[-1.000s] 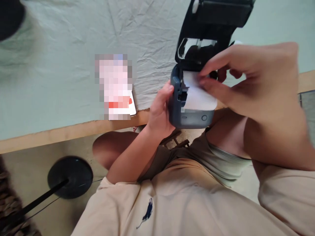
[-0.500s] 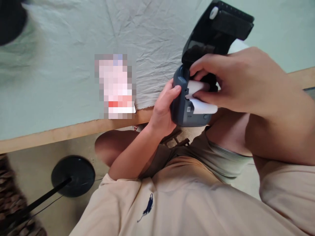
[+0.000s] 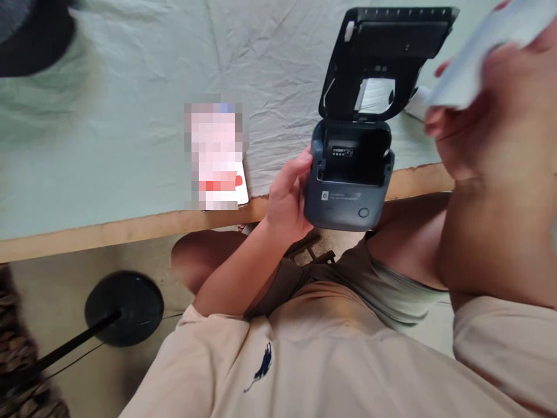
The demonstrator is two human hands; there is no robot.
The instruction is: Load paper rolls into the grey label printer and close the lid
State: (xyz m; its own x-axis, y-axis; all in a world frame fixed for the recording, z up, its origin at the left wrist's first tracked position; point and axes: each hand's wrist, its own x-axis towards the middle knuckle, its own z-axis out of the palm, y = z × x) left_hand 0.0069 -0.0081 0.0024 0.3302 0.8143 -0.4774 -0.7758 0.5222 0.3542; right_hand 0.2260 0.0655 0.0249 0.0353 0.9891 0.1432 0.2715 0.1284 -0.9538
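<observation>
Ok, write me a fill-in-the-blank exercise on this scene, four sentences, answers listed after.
1. The lid of the label printer stands ____.
2. The left hand grips the printer on its ____ side.
3. The right hand holds a white ____, raised clear of the printer.
4. The phone lies on the pale green cloth near the table's ____.

Missing words: open; left; paper roll; edge

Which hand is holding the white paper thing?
The right hand, raised up close and blurry, grips the white paper roll. The left hand holds the open printer instead.
</observation>
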